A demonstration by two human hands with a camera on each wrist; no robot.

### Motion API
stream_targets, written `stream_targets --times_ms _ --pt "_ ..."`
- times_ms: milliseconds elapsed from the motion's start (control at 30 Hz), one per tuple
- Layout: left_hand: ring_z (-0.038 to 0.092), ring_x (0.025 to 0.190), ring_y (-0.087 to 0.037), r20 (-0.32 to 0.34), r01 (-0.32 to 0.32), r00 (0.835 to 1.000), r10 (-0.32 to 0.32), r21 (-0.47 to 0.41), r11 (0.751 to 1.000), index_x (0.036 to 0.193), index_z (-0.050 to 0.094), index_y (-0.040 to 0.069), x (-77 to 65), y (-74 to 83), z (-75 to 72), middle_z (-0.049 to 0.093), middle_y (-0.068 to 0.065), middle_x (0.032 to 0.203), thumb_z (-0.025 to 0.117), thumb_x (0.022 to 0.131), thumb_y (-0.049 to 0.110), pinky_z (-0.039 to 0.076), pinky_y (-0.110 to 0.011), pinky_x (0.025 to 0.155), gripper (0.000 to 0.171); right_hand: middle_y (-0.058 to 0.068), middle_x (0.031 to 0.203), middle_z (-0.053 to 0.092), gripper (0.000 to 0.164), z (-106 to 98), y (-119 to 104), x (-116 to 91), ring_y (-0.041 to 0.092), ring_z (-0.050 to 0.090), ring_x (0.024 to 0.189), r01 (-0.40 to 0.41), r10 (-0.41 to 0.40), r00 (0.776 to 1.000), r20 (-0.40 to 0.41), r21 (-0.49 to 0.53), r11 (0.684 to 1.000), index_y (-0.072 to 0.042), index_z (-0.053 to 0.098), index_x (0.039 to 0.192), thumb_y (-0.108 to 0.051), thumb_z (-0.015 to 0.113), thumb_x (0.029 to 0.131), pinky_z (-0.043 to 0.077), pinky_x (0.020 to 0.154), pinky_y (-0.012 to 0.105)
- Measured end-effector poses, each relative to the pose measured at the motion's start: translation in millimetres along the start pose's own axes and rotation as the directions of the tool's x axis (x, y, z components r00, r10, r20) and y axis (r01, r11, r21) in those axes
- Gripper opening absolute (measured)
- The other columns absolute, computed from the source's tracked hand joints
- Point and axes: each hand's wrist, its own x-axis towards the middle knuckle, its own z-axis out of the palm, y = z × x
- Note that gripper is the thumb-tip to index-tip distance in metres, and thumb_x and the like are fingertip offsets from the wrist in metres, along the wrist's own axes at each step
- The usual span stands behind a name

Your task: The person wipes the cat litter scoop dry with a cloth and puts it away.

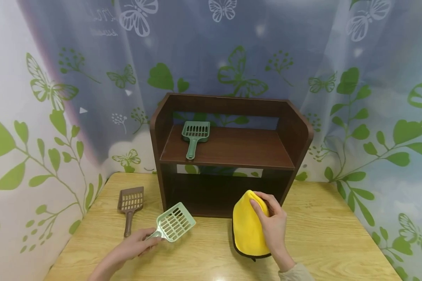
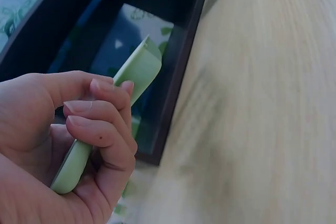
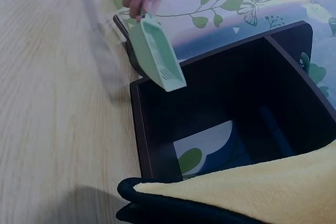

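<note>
My left hand (image 1: pixel 135 246) grips a light green slotted litter scoop (image 1: pixel 176 222) by its handle, its head pointing right over the table. In the left wrist view the fingers curl around the green handle (image 2: pixel 77 163). My right hand (image 1: pixel 272 220) pinches a yellow cloth (image 1: pixel 249 228) with a dark edge near its top, in front of the shelf's lower right. The cloth's dark border (image 3: pixel 157 195) shows at the bottom of the right wrist view, where the right hand itself is out of sight.
A dark brown two-tier shelf (image 1: pixel 228 163) stands at the back of the wooden table (image 1: pixel 323 234). On its upper board lies a darker green scoop (image 1: pixel 195 134). A brown scoop (image 1: pixel 130 203) lies on the table left of the shelf. A patterned curtain hangs behind.
</note>
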Motion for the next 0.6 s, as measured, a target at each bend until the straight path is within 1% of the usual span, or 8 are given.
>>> stream_targets --times_ms 67,133,200,267,333,467,567,600 --pt "0.033 0.052 -0.004 0.003 -0.014 1.000 0.014 0.000 1.000 0.127 0.060 -0.007 5.2 7.8 2.5 0.045 0.005 0.065 0.054 0.106 0.026 0.030 -0.018 0.049 0.039 -0.002 0.109 0.071 0.026 -0.8 -0.5 1.4 0.010 0.068 0.090 0.004 -0.004 1.000 -0.010 -0.004 1.000 -0.002 0.072 0.118 0.000 0.072 0.092 0.057 0.076 0.019" --pt "0.034 0.053 -0.005 0.003 -0.028 1.000 0.028 0.006 1.000 0.126 0.060 -0.006 11.5 15.5 5.5 0.045 0.004 0.067 0.052 0.107 0.026 0.031 -0.019 0.050 0.039 0.000 0.108 0.071 0.025 -2.0 -1.2 3.0 0.010 0.068 0.089 0.012 -0.012 1.000 -0.020 -0.009 1.000 -0.003 0.073 0.117 0.000 0.072 0.092 0.057 0.075 0.019" --pt "0.035 0.055 -0.006 -0.001 -0.022 1.000 0.022 0.009 1.000 0.116 0.061 -0.005 18.1 23.2 9.0 0.046 0.003 0.069 0.049 0.108 0.031 0.032 -0.020 0.052 0.039 0.001 0.107 0.071 0.024 -3.0 -2.4 4.7 0.009 0.068 0.088 0.022 -0.022 0.999 -0.027 -0.012 1.000 -0.004 0.073 0.116 0.000 0.073 0.092 0.057 0.074 0.019" --pt "0.036 0.057 -0.007 -0.014 -0.006 1.000 0.006 0.002 1.000 0.110 0.061 -0.001 24.6 30.0 12.5 0.047 0.003 0.070 0.044 0.110 0.037 0.034 -0.021 0.054 0.041 0.001 0.106 0.071 0.023 -4.4 -2.9 6.7 0.009 0.067 0.088 0.037 -0.038 0.999 -0.027 -0.017 0.999 -0.004 0.073 0.116 -0.001 0.072 0.093 0.057 0.074 0.019" --pt "0.037 0.058 -0.007 -0.034 0.006 0.999 -0.006 -0.024 1.000 0.109 0.059 0.001 31.0 36.1 16.2 0.049 0.002 0.073 0.040 0.110 0.041 0.036 -0.020 0.055 0.045 0.001 0.106 0.070 0.023 -5.7 -3.7 8.6 0.008 0.067 0.089 0.054 -0.054 0.998 -0.025 -0.019 0.998 -0.004 0.073 0.115 -0.001 0.072 0.093 0.056 0.074 0.019" --pt "0.041 0.059 -0.006 -0.067 -0.014 0.998 0.008 -0.082 0.997 0.126 0.054 -0.007 42.7 46.1 23.0 0.053 0.000 0.078 0.036 0.112 0.036 0.036 -0.017 0.054 0.049 0.000 0.107 0.070 0.023 -8.9 -6.2 13.2 0.008 0.068 0.090 0.079 -0.079 0.997 -0.026 -0.009 0.997 -0.003 0.073 0.115 -0.001 0.073 0.093 0.056 0.075 0.019" --pt "0.041 0.061 -0.006 -0.067 -0.028 0.998 0.021 -0.102 0.994 0.136 0.048 -0.010 50.3 53.4 28.0 0.054 0.000 0.080 0.036 0.112 0.032 0.036 -0.017 0.054 0.050 -0.001 0.107 0.070 0.022 -11.5 -7.8 17.7 0.009 0.068 0.091 0.089 -0.089 0.995 -0.033 -0.013 0.996 -0.002 0.073 0.115 -0.002 0.073 0.093 0.056 0.076 0.019" --pt "0.041 0.061 -0.006 -0.062 -0.027 0.998 0.020 -0.110 0.994 0.136 0.048 -0.010 52.7 56.2 30.0 0.053 0.000 0.080 0.037 0.112 0.032 0.036 -0.017 0.054 0.050 -0.001 0.107 0.070 0.022 -12.3 -8.4 19.5 0.009 0.068 0.092 0.091 -0.091 0.995 -0.035 -0.016 0.996 -0.002 0.074 0.115 -0.002 0.073 0.093 0.056 0.076 0.019"
